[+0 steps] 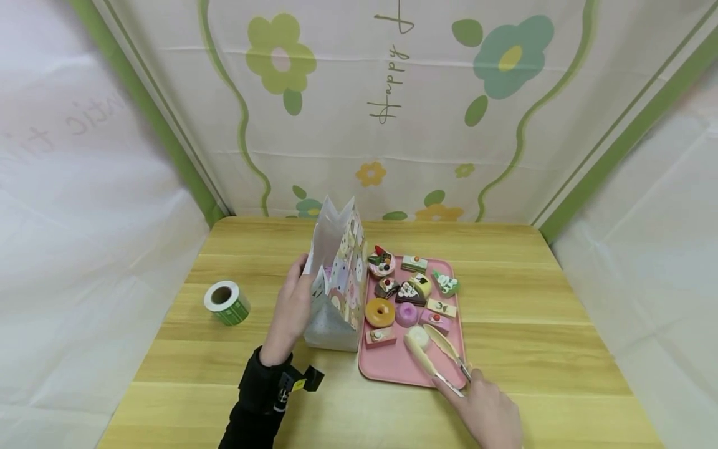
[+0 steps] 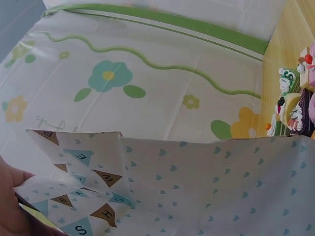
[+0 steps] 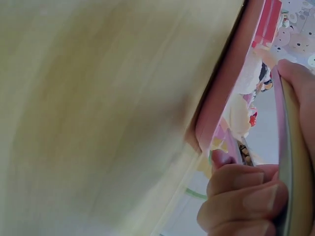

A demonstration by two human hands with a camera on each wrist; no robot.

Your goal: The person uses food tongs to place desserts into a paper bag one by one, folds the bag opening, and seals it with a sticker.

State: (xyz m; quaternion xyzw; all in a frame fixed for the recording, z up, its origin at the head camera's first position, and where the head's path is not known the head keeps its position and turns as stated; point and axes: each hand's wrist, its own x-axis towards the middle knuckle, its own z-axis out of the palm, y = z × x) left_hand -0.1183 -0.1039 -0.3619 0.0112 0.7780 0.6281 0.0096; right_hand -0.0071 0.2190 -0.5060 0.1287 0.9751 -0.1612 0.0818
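Observation:
A patterned paper bag (image 1: 338,277) stands open on the wooden table, just left of a pink tray (image 1: 392,369). My left hand (image 1: 298,284) holds the bag's left side near its mouth; in the left wrist view the bag (image 2: 197,187) fills the frame with my hand (image 2: 9,201) at its lower left corner. My right hand (image 1: 467,381) grips cream tongs (image 1: 437,355) at the tray's near right corner. The tongs' tips close round a white round cake (image 1: 417,337). In the right wrist view my curled fingers (image 3: 241,196) hold the tongs (image 3: 290,147) beside the tray's rim (image 3: 221,98).
Several toy cakes lie on the tray, among them an orange doughnut (image 1: 379,312) and a purple cake (image 1: 406,313). A green sticker roll (image 1: 226,302) sits on the table (image 1: 533,312) at the left. A flowered cloth backdrop (image 1: 392,112) hangs behind.

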